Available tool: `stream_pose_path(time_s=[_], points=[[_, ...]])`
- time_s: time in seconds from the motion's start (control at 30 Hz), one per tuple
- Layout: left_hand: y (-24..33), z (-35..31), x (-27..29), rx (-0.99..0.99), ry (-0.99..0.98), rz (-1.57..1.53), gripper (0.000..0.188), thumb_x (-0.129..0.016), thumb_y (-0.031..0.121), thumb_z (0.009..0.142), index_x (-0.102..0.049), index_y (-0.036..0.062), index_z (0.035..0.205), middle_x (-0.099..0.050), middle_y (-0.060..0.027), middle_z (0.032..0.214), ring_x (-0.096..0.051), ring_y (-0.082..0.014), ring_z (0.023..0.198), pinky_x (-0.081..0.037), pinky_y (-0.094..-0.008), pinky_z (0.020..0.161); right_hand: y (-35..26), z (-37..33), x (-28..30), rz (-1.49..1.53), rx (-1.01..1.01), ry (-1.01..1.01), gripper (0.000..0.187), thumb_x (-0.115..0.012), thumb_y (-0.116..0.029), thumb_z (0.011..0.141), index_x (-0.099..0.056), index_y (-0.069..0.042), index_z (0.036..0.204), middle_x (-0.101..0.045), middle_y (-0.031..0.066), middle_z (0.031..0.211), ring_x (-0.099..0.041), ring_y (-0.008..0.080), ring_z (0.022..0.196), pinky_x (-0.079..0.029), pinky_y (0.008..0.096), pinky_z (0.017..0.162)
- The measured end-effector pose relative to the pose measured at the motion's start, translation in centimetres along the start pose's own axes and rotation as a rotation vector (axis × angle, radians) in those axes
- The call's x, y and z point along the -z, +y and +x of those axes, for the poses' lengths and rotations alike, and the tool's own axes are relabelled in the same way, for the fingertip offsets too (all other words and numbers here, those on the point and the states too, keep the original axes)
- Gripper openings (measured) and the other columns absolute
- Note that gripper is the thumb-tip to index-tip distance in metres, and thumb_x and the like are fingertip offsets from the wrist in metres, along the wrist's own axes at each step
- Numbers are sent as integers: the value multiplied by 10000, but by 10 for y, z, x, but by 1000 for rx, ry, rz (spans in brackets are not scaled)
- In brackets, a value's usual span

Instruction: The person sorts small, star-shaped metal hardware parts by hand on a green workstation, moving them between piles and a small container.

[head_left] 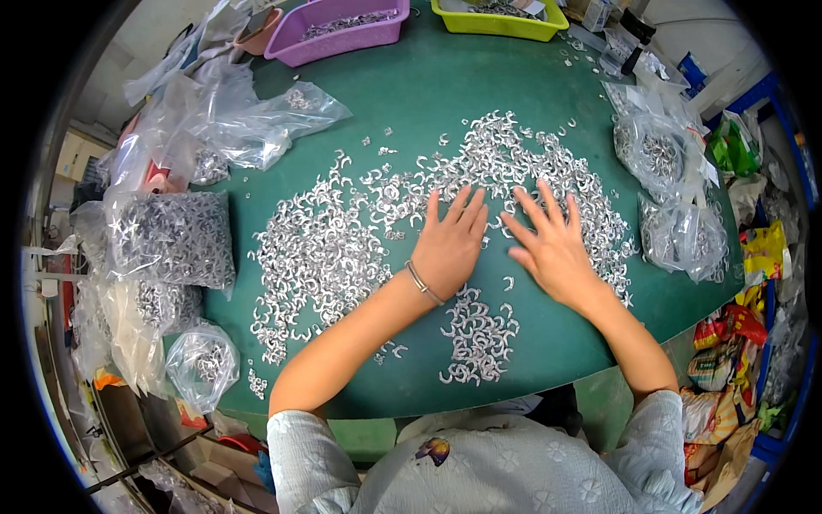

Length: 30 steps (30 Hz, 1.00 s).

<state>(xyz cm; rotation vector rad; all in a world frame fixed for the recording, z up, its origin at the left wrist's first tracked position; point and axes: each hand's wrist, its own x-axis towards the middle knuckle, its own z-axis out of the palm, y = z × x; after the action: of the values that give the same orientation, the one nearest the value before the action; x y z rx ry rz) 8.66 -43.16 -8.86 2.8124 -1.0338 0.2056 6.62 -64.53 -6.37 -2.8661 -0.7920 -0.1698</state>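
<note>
Many small silvery C-shaped metal pieces lie loose on the green tabletop point(385, 94). My left hand point(451, 242), palm down with fingers stretched out and a bracelet point(421, 283) at its wrist, rests at the near edge of the middle heap point(492, 154). Beside it my right hand point(552, 244) lies flat, fingers spread, touching the pieces on the right. Neither hand grips anything that shows; what lies under the palms is hidden. A wide heap point(321, 257) spreads left of my left forearm. A smaller pile point(479, 338) sits between my forearms, close to the near edge.
Stuffed clear bags of metal parts point(171, 240) line the left side; more bags point(681, 236) stand at the right edge. At the back are a purple basket point(342, 38) and a yellow-green basket point(505, 24), both holding parts. Colourful packages point(728, 343) fill a rack at right.
</note>
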Motion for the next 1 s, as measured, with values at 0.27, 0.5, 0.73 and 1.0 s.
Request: stream_pose_path(time_s=[0.27, 0.5, 0.73, 1.0], points=[[10, -44, 12, 37, -95, -57, 646, -500, 20, 792, -329, -51, 1410, -270, -195, 1518, -265, -335, 1413, -216, -561, 1115, -11, -16, 7, 123, 24, -104, 610, -646, -371, 848, -479, -100, 1368, -293, 133, 1509, -177, 389, 1422, -141, 622, 1105], [22, -55, 8, 47, -123, -382, 753, -520, -98, 692, -306, -63, 1413, -236, -210, 1527, -230, -381, 1419, -221, -514, 1138, -11, -16, 10, 19, 112, -192, 677, -628, -467, 824, -478, -94, 1369, -343, 26, 1498, -191, 352, 1425, -160, 619, 1108], [25, -61, 32, 25, -147, -476, 781, -498, -139, 660, -333, -31, 1416, -221, -197, 1536, -193, -384, 1430, -203, -526, 1142, -20, -41, 18, 77, 112, -275, 814, -637, -530, 790, -414, -41, 1402, -291, 72, 1522, -162, 379, 1429, -142, 649, 1098], [21, -68, 30, -34, -241, -339, 792, -559, -94, 643, -339, -59, 1403, -267, -197, 1518, -235, -378, 1415, -234, -519, 1132, -25, -33, 26, 96, 122, -304, 848, -592, -561, 814, -381, 10, 1405, -280, 112, 1524, -140, 371, 1436, -137, 625, 1108]])
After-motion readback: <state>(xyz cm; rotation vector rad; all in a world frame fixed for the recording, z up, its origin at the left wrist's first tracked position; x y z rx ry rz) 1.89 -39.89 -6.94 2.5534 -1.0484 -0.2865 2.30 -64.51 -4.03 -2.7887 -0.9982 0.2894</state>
